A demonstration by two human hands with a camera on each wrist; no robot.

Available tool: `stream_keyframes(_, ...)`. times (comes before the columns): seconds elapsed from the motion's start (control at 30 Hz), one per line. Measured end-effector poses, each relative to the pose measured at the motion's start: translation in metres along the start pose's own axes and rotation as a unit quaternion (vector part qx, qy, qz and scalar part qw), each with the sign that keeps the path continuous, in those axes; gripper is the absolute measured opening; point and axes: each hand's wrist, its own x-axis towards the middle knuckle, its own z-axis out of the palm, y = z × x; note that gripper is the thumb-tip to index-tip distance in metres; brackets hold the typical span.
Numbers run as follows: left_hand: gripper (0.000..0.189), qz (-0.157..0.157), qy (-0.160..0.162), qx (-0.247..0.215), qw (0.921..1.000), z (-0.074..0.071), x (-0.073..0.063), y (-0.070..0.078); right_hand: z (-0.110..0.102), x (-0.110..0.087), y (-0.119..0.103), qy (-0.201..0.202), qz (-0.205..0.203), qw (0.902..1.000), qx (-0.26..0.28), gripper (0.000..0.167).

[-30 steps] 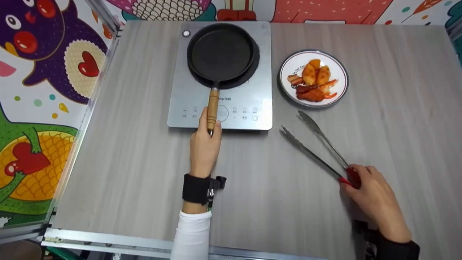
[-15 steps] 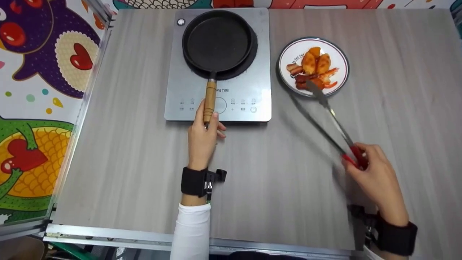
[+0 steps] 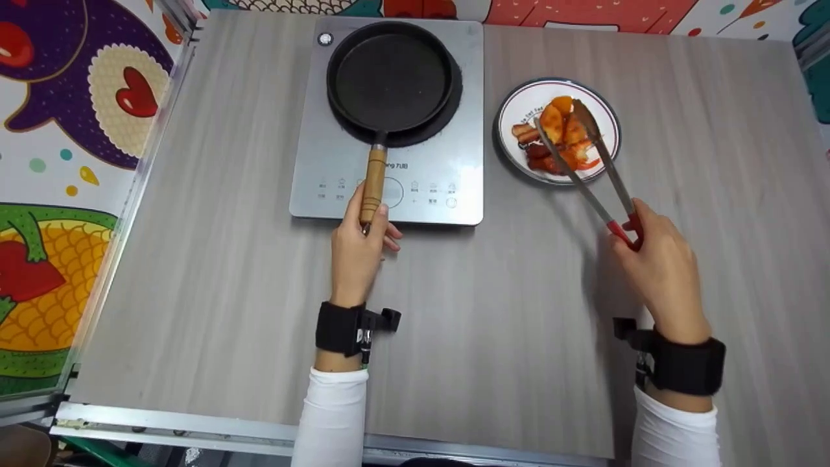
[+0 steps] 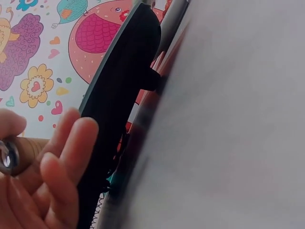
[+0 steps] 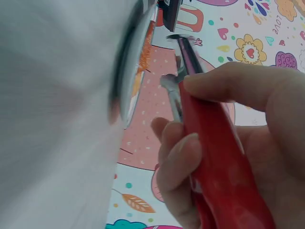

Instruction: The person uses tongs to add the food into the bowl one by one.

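My left hand [image 3: 355,259] holds the wooden handle [image 3: 374,175] of a black frying pan [image 3: 392,81] between thumb and fingers; the other fingers spread loosely below it in the left wrist view. The pan sits on a silver induction cooktop [image 3: 308,149]. Over on the right, my right hand [image 3: 664,272] grips metal tongs [image 3: 603,152] by their red handles [image 5: 214,157]. Their two arms are apart, tips over the food on a white plate [image 3: 515,117]. That food includes golden-brown pieces [image 3: 551,123], a bacon-like strip [image 3: 524,133] and dark reddish pieces [image 3: 538,155].
Everything stands on a grey wood-grain table [image 3: 506,337]. A metal rail [image 3: 194,425] runs along its front edge. Cartoon-printed panels [image 3: 45,259] rise on the left and at the back. Both wrists wear black camera straps [image 3: 340,329].
My right hand has carried the tongs up and forward from the table to above the plate, their tips drawing nearer each other. My left hand keeps its hold on the pan handle.
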Motion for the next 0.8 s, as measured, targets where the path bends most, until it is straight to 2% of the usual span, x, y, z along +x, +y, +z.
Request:
stream_keyframes(0.17,0.053,-0.016,0.000,-0.007,0.9999,-0.001,-0.007,0.018,-0.006,0.014,-0.006,-0.010,-0.011,0.9999,-0.006,0.052)
stream_keyframes(0.27,0.053,-0.024,-0.001,-0.006,0.9997,-0.001,-0.007,0.022,-0.013,0.021,-0.008,-0.026,-0.016,0.9995,-0.009,0.048)
stream_keyframes(0.4,0.054,-0.029,-0.007,-0.004,0.9996,-0.001,-0.004,0.022,-0.024,0.030,-0.011,-0.056,-0.017,0.9980,-0.022,0.035)
stream_keyframes(0.53,0.054,-0.026,-0.005,-0.003,0.9996,-0.002,-0.002,0.022,-0.033,0.038,-0.015,-0.068,-0.029,0.9967,-0.034,0.022)
stream_keyframes(0.8,0.055,-0.037,-0.005,-0.006,0.9993,-0.003,-0.006,0.022,-0.040,0.043,-0.016,-0.104,-0.021,0.9935,-0.040,0.019)
